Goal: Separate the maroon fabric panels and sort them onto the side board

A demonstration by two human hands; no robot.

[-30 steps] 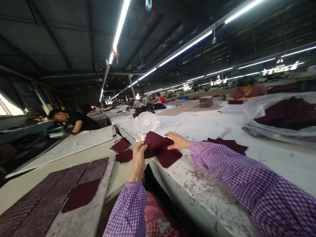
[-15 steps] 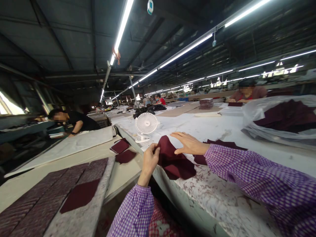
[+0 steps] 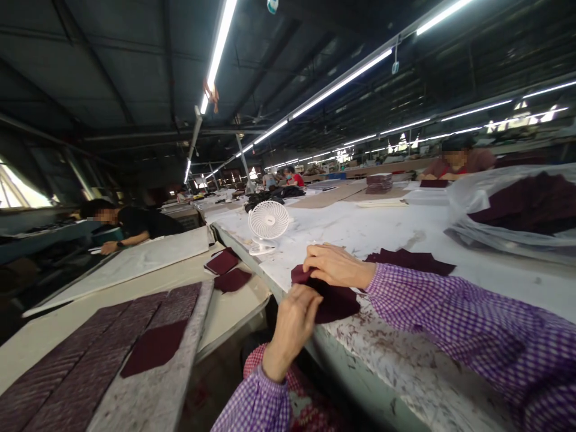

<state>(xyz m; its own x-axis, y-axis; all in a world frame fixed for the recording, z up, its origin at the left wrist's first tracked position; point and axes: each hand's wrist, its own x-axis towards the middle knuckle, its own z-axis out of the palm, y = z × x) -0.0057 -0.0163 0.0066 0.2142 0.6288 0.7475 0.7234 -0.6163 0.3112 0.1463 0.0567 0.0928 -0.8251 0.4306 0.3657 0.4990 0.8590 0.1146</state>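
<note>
L hand (image 3: 294,315) is low, fingers curled w/ thumb close, kinda blurry tbh. R hand (image 3: 335,264) is just past it, back up, fingers bent. R arm (image 3: 432,300) slants in from R, L arm (image 3: 258,402) from below.

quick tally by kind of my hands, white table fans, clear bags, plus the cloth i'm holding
Hands: 2 (left hand, right hand)
White fan: 1
Clear bag: 1
Held cloth: layers unclear, uncounted
Total: 4

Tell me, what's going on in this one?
Someone in purple checked sleeves has the left hand and right hand on a dark maroon fabric piece at the edge of a white-topped table; their exact grip is unclear. A round white fan stands beyond, and other maroon fabric pieces lie to the right.
</note>
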